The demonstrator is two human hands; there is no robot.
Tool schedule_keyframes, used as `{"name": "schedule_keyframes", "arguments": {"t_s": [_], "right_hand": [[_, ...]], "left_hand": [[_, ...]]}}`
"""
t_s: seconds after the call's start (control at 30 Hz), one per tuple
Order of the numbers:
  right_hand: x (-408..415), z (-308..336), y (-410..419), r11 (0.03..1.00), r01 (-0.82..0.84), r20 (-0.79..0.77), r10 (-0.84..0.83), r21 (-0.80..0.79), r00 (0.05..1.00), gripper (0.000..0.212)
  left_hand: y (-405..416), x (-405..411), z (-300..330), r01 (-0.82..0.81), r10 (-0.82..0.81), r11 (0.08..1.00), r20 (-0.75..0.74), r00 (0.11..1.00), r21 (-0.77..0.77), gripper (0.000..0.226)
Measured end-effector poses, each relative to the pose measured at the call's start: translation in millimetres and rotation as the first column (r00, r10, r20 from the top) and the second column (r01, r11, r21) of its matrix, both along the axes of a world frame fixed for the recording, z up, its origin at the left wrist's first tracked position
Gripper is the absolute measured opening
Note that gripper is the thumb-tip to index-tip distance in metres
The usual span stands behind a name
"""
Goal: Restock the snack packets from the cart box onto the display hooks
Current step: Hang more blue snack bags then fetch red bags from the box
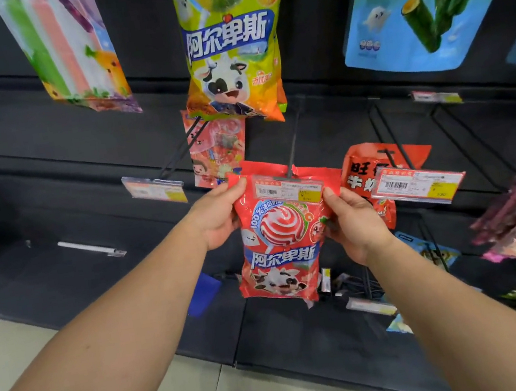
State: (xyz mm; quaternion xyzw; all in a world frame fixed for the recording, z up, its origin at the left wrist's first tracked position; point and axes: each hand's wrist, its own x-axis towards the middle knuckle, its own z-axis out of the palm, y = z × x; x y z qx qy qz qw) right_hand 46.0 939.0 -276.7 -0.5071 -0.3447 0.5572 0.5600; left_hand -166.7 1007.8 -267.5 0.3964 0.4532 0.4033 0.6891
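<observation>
I've got the red packet (277, 236) pinched at its top corners, left hand (219, 216) and right hand (352, 219) either side, right at the hook (294, 153) tip behind its price tag (287, 189). I'd keep it level and feed the hole straight on.

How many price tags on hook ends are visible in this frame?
5. One left of the hands, one in front of the held red lollipop packet, one over the orange-red packet, one upper right, one low down. Others may be hidden.
</observation>
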Motion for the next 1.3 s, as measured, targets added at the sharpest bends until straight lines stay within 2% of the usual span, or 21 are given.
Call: {"name": "schedule_keyframes", "arguments": {"t_s": [0.23,0.4,0.6,0.7,0.83,0.93,1.1,1.2,1.3], "right_hand": [[-8.4,-5.4,0.1,0.986,0.118,0.040,-0.114,-0.117,0.993,0.016],[-5.4,-1.6,-9.2,0.998,0.057,-0.021,-0.056,0.031,0.998,0.018],[3.4,0.5,-9.4,0.999,0.001,-0.024,0.000,0.050,1.000,0.021],[3.8,1.9,-5.1,0.999,0.022,-0.015,-0.021,0.023,1.000,0.023],[-0.6,1.3,3.1,0.986,0.150,0.013,-0.149,-0.072,0.989,0.017],[-1.9,0.0,7.5,0.976,0.187,0.039,-0.183,-0.112,0.982,0.018],[-4.2,4.3,20.6,0.959,0.249,0.146,-0.229,-0.135,0.962,0.018],[-3.3,2.7,18.5,0.962,0.262,0.205,-0.241,-0.079,0.949,0.028],[-0.2,-3.1,4.8,0.946,0.320,0.221,-0.302,-0.049,0.927,0.038]], "left_hand": [[5.4,8.2,-17.0,-0.010,0.005,0.997,-0.065,0.998,-0.077,0.027],[8.2,-2.7,-9.6,0.067,-0.067,0.998,0.113,0.991,0.001,0.025],[8.0,-5.6,-2.9,0.146,-0.152,0.988,0.178,0.972,0.046,0.025],[11.6,-1.3,-0.4,0.124,-0.128,0.992,0.142,0.982,0.031,0.027],[17.6,8.7,-6.7,0.055,-0.053,0.997,0.038,0.998,-0.049,0.030],[19.6,11.9,-10.1,0.032,-0.033,0.998,-0.018,0.999,-0.060,0.028],[23.7,12.3,-6.8,-0.035,0.032,0.999,-0.121,0.992,-0.021,0.023],[18.0,8.3,-8.5,-0.050,0.055,0.998,-0.183,0.982,0.032,0.013],[9.9,-5.0,-17.7,-0.043,0.055,0.998,-0.245,0.968,0.054,0.032]]}}
